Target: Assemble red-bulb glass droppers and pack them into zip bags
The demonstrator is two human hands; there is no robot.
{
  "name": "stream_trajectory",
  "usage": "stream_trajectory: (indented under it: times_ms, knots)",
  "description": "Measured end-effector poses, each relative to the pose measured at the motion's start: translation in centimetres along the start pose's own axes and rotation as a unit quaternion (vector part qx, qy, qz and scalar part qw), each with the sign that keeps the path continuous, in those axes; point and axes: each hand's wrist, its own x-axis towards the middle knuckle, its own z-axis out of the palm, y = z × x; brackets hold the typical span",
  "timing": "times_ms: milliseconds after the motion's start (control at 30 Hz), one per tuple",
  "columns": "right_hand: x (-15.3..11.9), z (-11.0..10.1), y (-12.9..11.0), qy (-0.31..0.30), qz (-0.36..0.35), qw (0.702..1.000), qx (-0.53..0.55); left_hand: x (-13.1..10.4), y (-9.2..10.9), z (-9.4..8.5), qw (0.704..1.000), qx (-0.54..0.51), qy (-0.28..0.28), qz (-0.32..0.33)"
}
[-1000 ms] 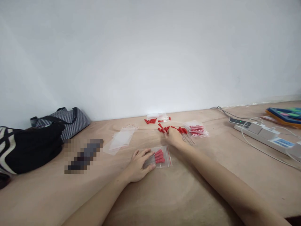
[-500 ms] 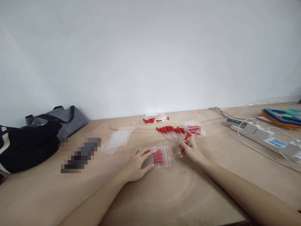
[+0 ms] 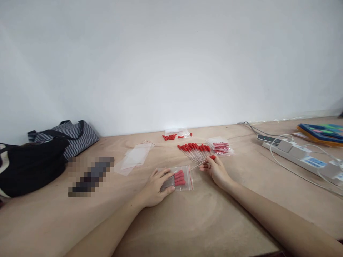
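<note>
My left hand (image 3: 158, 187) lies flat with spread fingers on a clear zip bag (image 3: 189, 178), pressing it to the table. Inside the bag are several droppers (image 3: 179, 177) with red rubber bulbs, side by side; their tubes are partly hidden under my fingers. My right hand (image 3: 216, 171) pinches a single dropper (image 3: 212, 157) near its red bulb. The tube of that dropper points left, its tip by the red-striped mouth of the bag; whether it touches cannot be made out. Just beyond, a row of loose droppers (image 3: 197, 151) lies fanned out.
Filled bags (image 3: 221, 146) are stacked right of the row. Loose red bulbs (image 3: 169, 137) lie near the wall. Flat clear bags (image 3: 136, 157) lie left. A power strip (image 3: 302, 157) with cables stands right; a striped bag (image 3: 80, 139) and black bag (image 3: 34, 167) sit left.
My right hand has turned the dropper from steeply tilted to nearly level, with its tube swung toward the bag's mouth. My left hand and the bag stay in place.
</note>
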Motion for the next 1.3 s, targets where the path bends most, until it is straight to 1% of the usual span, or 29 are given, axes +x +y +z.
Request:
stream_trajectory:
  times_ms: [200, 267, 367, 467, 533, 667, 800, 867, 1033, 1167, 1300]
  knots:
    - [-0.6, 0.7, 0.5, 0.004, 0.030, 0.999, 0.021, -0.1, -0.1, 0.1, 1.000, 0.009, 0.002, -0.001]
    - [-0.8, 0.9, 0.6, -0.009, 0.044, 0.999, 0.018, -0.1, -0.1, 0.1, 1.000, 0.009, 0.002, 0.000]
    - [-1.0, 1.0, 0.9, -0.044, 0.053, 0.998, 0.009, -0.1, 0.0, 0.1, 1.000, 0.006, 0.000, 0.003]
    - [-0.9, 1.0, 1.2, -0.074, 0.041, 0.996, -0.006, -0.1, 0.1, 0.1, 1.000, 0.005, -0.003, 0.000]
    - [-0.7, 0.8, 1.3, -0.082, 0.031, 0.996, -0.025, 0.0, 0.1, 0.1, 1.000, 0.004, -0.004, -0.001]
    - [-0.3, 0.4, 1.5, -0.084, 0.024, 0.995, -0.054, 0.0, -0.1, 0.1, 1.000, -0.003, -0.001, 0.001]
    - [-0.3, 0.4, 1.5, -0.065, 0.016, 0.997, -0.030, -0.1, -0.2, 0.2, 1.000, -0.006, 0.003, 0.005]
    - [-0.3, 0.7, 1.5, -0.053, 0.020, 0.998, -0.014, -0.1, -0.1, 0.2, 1.000, -0.007, 0.002, 0.002]
    - [-0.5, 2.2, 1.7, -0.044, 0.068, 0.997, -0.002, 0.0, 0.1, 0.0, 1.000, -0.006, 0.001, -0.004]
    - [-0.9, 3.2, 2.2, -0.058, 0.062, 0.996, -0.009, -0.1, 0.2, 0.0, 1.000, -0.013, 0.001, -0.007]
    - [-1.2, 3.4, 2.3, -0.081, 0.062, 0.995, -0.020, -0.1, 0.1, 0.0, 1.000, -0.020, -0.001, -0.005]
